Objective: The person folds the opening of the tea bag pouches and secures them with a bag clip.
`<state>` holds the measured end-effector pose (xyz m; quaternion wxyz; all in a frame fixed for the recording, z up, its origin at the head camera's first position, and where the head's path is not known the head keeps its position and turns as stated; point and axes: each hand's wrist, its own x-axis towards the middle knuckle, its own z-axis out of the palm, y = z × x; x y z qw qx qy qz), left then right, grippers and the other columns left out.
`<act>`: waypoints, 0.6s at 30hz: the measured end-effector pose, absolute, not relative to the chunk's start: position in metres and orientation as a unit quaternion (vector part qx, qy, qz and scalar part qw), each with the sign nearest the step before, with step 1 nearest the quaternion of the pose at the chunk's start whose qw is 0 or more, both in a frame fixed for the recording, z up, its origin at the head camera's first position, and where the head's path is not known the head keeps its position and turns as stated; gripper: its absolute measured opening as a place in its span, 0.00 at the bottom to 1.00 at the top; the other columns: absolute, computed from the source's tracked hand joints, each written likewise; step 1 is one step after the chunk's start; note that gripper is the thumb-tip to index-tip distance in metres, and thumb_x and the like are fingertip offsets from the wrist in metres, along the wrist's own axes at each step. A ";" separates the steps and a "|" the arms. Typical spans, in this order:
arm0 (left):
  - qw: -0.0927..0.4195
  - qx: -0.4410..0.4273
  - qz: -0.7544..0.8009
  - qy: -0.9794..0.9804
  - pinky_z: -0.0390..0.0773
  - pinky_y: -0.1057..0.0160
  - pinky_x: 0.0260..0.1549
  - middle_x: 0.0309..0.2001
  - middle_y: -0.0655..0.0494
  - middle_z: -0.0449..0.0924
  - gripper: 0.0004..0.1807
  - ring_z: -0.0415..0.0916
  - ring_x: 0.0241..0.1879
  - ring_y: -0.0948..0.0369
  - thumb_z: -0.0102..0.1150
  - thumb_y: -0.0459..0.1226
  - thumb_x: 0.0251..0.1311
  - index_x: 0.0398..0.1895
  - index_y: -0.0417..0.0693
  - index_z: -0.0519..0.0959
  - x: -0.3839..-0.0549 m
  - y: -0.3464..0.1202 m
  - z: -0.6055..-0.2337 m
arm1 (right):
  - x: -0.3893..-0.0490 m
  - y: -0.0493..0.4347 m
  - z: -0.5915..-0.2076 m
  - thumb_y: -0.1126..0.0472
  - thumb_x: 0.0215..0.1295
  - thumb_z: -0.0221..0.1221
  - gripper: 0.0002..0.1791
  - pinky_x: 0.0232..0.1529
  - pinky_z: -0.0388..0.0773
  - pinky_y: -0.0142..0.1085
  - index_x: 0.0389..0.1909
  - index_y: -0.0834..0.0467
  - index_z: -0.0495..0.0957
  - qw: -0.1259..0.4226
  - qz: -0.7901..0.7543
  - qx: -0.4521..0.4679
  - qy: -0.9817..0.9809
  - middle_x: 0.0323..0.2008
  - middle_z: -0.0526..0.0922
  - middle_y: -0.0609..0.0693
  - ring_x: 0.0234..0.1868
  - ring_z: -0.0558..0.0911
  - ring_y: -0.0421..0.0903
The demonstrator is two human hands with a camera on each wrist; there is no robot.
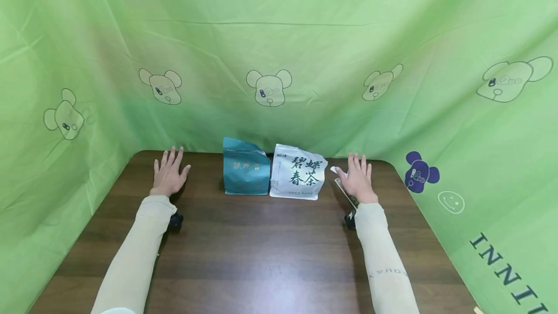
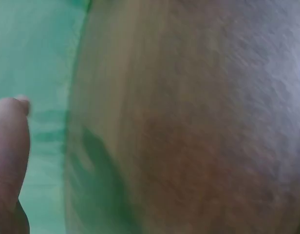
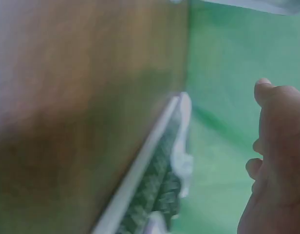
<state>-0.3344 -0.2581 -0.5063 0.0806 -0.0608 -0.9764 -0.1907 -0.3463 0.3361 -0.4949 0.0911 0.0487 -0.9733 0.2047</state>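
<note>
My left hand (image 1: 169,173) is at the far left of the table, fingers spread, holding nothing. Its thumb (image 2: 11,151) shows at the edge of the left wrist view. At the far right is my right hand (image 1: 359,180), fingers extended, beside and partly over a packet with a white edge and dark green pattern (image 3: 157,180). Whether it touches that packet I cannot tell; much of the packet is hidden in the head view. Between the hands stand a teal tea pouch (image 1: 246,171) and a white tea pouch (image 1: 297,173) with large dark characters, side by side.
The brown wooden table (image 1: 261,251) reaches back to a green cloth (image 1: 218,38) printed with bear faces, which hangs behind and along both sides. Black wrist devices (image 1: 176,222) show beside both pale sleeves (image 1: 137,256).
</note>
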 end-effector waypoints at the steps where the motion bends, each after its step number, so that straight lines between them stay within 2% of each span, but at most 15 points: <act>1: 0.082 -0.061 -0.194 -0.976 0.38 0.30 0.71 0.79 0.31 0.44 0.36 0.38 0.78 0.33 0.45 0.45 0.77 0.81 0.37 0.49 -0.334 -0.258 -0.504 | -0.346 0.334 -0.491 0.42 0.79 0.42 0.45 0.74 0.23 0.62 0.79 0.71 0.41 0.100 0.209 0.053 -0.971 0.78 0.40 0.73 0.79 0.30 0.69; 3: 0.090 -0.066 -0.208 -0.972 0.44 0.31 0.71 0.77 0.28 0.51 0.35 0.43 0.77 0.32 0.48 0.41 0.75 0.78 0.33 0.53 -0.335 -0.256 -0.497 | -0.347 0.329 -0.479 0.42 0.79 0.42 0.44 0.75 0.25 0.62 0.78 0.71 0.43 0.126 0.227 0.068 -0.963 0.78 0.42 0.72 0.80 0.32 0.68; 6: 0.108 -0.071 -0.251 -0.959 0.59 0.34 0.68 0.71 0.26 0.62 0.32 0.58 0.71 0.31 0.50 0.37 0.72 0.74 0.27 0.60 -0.336 -0.248 -0.483 | -0.350 0.319 -0.455 0.46 0.80 0.45 0.40 0.76 0.32 0.62 0.78 0.71 0.48 0.180 0.257 0.105 -0.944 0.78 0.48 0.71 0.80 0.39 0.69; 8: 0.123 -0.078 -0.289 -0.946 0.74 0.37 0.55 0.69 0.27 0.66 0.30 0.75 0.54 0.32 0.49 0.36 0.72 0.72 0.27 0.63 -0.339 -0.240 -0.472 | -0.351 0.307 -0.437 0.50 0.80 0.48 0.36 0.76 0.40 0.61 0.76 0.71 0.54 0.218 0.284 0.133 -0.924 0.77 0.53 0.69 0.79 0.47 0.69; 9: 0.132 -0.083 -0.307 -0.939 0.77 0.39 0.47 0.69 0.28 0.67 0.29 0.79 0.44 0.34 0.49 0.36 0.72 0.72 0.28 0.65 -0.340 -0.235 -0.466 | -0.351 0.299 -0.428 0.52 0.80 0.49 0.34 0.76 0.44 0.61 0.75 0.71 0.57 0.234 0.294 0.147 -0.915 0.77 0.56 0.69 0.78 0.51 0.68; 11: 0.153 -0.102 -0.338 -0.923 0.78 0.44 0.33 0.68 0.30 0.70 0.27 0.76 0.24 0.40 0.48 0.35 0.72 0.71 0.31 0.68 -0.342 -0.224 -0.453 | -0.348 0.282 -0.409 0.55 0.79 0.52 0.31 0.75 0.51 0.60 0.73 0.69 0.62 0.258 0.313 0.175 -0.897 0.75 0.61 0.67 0.75 0.58 0.66; 12: 0.164 -0.116 -0.352 -0.914 0.78 0.45 0.32 0.67 0.32 0.71 0.25 0.75 0.23 0.43 0.48 0.34 0.73 0.70 0.32 0.69 -0.343 -0.219 -0.447 | -0.347 0.273 -0.401 0.57 0.78 0.53 0.29 0.74 0.54 0.60 0.72 0.69 0.64 0.267 0.322 0.190 -0.888 0.74 0.64 0.66 0.74 0.61 0.65; 13: 0.176 -0.135 -0.367 -0.903 0.79 0.46 0.32 0.67 0.33 0.72 0.24 0.76 0.23 0.44 0.49 0.33 0.72 0.69 0.33 0.71 -0.343 -0.213 -0.440 | -0.346 0.262 -0.394 0.58 0.77 0.53 0.28 0.72 0.57 0.59 0.71 0.68 0.66 0.274 0.331 0.205 -0.879 0.72 0.67 0.65 0.72 0.64 0.64; 16: 0.222 -0.190 -0.400 -0.869 0.79 0.44 0.50 0.62 0.35 0.77 0.20 0.82 0.44 0.43 0.51 0.27 0.70 0.63 0.33 0.77 -0.343 -0.195 -0.422 | -0.345 0.232 -0.380 0.63 0.75 0.56 0.22 0.65 0.68 0.57 0.64 0.68 0.74 0.301 0.351 0.272 -0.844 0.63 0.78 0.66 0.61 0.75 0.62; 18: 0.253 -0.225 -0.413 -0.846 0.73 0.42 0.61 0.59 0.36 0.80 0.18 0.77 0.60 0.41 0.53 0.25 0.68 0.59 0.33 0.79 -0.341 -0.183 -0.413 | -0.346 0.212 -0.377 0.67 0.73 0.57 0.16 0.57 0.75 0.53 0.58 0.69 0.79 0.317 0.357 0.325 -0.816 0.53 0.84 0.65 0.52 0.80 0.60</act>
